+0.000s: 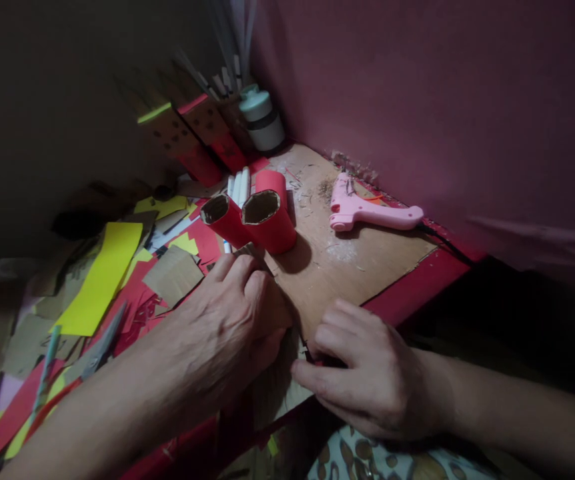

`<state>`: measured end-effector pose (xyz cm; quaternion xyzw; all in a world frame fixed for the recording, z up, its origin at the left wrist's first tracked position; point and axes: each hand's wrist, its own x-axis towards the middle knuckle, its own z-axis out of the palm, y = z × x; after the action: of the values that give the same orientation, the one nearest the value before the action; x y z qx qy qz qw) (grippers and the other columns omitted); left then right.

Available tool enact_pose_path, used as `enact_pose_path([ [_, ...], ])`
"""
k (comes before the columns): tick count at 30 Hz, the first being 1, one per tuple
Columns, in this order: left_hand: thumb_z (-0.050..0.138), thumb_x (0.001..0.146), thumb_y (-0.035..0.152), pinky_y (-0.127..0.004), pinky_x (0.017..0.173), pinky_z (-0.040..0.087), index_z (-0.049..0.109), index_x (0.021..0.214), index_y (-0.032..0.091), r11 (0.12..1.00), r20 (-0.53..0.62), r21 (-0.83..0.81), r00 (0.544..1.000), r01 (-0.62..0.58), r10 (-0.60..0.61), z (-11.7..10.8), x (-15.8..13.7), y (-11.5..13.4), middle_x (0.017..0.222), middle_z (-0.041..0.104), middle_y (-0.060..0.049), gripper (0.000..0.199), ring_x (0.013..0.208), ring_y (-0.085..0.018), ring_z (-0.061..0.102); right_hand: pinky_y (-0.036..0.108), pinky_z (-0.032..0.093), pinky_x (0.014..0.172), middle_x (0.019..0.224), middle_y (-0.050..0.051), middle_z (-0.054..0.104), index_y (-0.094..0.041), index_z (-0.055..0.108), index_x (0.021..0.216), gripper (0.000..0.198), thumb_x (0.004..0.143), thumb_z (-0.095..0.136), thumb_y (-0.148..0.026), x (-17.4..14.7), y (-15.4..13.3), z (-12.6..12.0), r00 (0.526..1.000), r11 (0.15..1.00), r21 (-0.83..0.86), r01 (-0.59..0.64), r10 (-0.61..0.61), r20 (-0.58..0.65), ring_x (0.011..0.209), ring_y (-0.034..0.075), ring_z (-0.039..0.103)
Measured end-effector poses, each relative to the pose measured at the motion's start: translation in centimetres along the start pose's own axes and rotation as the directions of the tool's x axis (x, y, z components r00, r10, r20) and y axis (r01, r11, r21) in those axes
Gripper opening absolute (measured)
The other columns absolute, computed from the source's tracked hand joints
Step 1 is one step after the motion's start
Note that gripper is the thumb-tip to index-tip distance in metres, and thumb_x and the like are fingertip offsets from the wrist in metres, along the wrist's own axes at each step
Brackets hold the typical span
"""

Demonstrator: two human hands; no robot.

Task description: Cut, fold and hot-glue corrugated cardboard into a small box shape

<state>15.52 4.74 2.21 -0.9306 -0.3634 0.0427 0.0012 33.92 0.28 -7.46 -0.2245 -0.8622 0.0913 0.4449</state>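
My left hand (247, 313) is curled closed over a brown piece of cardboard (253, 252), part of which shows past the knuckles. Its fingertips are hidden beneath the hand. To the right, near the table's front edge, my right hand (362, 367) is closed, thumb and fingers around a small dark thing (309, 353) that is mostly covered. Just beyond my left hand stand red paper-covered cardboard tubes with open tops, a wider one (275, 227) and a narrower one (225, 220), with another red roll (270, 181) behind.
A pink glue gun (367, 210) lies on the brown board (352, 263) at right, its cord running off the edge. Scissors (102, 350), a yellow strip (100, 280) and paper scraps cover the left. A lidded jar (262, 120) and two decorated red boxes (195, 160) stand behind.
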Motion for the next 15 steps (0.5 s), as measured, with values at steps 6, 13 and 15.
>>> enact_pose_path([
  [6, 0.047, 0.081, 0.022, -0.052, 0.089, 0.047, 0.048, 0.078, 0.021, 0.999, 0.022, 0.027, 0.999, -0.025, 0.024, -0.29, 0.21, 0.08, 0.091, 0.053, -0.009, 0.003, 0.092, -0.028, 0.049, 0.033, 0.030, 0.058, 0.064, 0.004, 0.048, -0.011, 0.070, 0.078, 0.024, 0.085, 0.048, -0.012, 0.15, -0.11, -0.16, 1.000, 1.000, 0.006, -0.016, 0.016, 0.001, 0.064, 0.017, 0.038],
  [13, 0.044, 0.082, 0.020, -0.055, 0.096, 0.043, 0.053, 0.088, 0.016, 0.990, -0.013, 0.127, 0.998, -0.055, 0.057, -0.02, 0.17, 0.33, 0.091, 0.054, -0.011, 0.012, 0.092, -0.029, 0.049, 0.033, 0.031, 0.059, 0.066, 0.005, 0.050, -0.011, 0.071, 0.080, 0.023, 0.085, 0.049, -0.012, 0.27, -0.28, -0.34, 0.999, 0.999, 0.016, -0.035, 0.035, 0.011, 0.066, 0.017, 0.039],
  [15, 0.045, 0.080, 0.020, -0.053, 0.094, 0.044, 0.054, 0.093, 0.015, 0.993, -0.050, 0.110, 0.997, -0.048, 0.054, 0.37, 0.13, 0.24, 0.095, 0.055, -0.012, 0.016, 0.093, -0.029, 0.049, 0.033, 0.032, 0.059, 0.066, 0.005, 0.049, -0.011, 0.070, 0.078, 0.024, 0.085, 0.048, -0.012, 0.30, -0.29, -0.39, 0.999, 0.999, 0.015, -0.040, 0.040, 0.011, 0.066, 0.017, 0.039],
])
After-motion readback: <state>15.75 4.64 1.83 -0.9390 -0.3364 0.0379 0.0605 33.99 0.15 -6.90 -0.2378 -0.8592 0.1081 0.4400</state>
